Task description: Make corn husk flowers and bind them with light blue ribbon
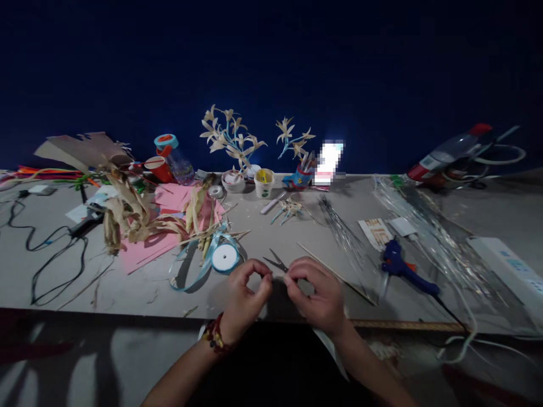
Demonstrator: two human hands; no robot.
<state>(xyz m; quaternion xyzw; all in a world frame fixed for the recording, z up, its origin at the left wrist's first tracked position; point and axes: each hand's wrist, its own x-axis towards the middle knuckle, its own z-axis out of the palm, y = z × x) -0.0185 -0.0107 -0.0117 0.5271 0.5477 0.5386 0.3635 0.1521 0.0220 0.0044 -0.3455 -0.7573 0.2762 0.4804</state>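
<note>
Dark blue wall (271,62) backs a grey table (139,294); at its near side the left hand (248,289) and right hand (318,294) stand slightly apart, each pinching thumb to fingertip, on what I cannot tell. Open-bladed scissors (280,264) lie just beyond the right fingertips, a blue ribbon spool (225,258) left, corn husks (131,212) farther left, a glue gun (401,265) right.

Left hand (246,294) and right hand (320,294) are bare, as are both forearms (369,364). A dark red, several-stranded bracelet (216,334) wraps the left wrist, with yellowish-gold pieces and darker beads among the strands. Black clothing (271,367) covers the body's front; its details are lost in dim light.
</note>
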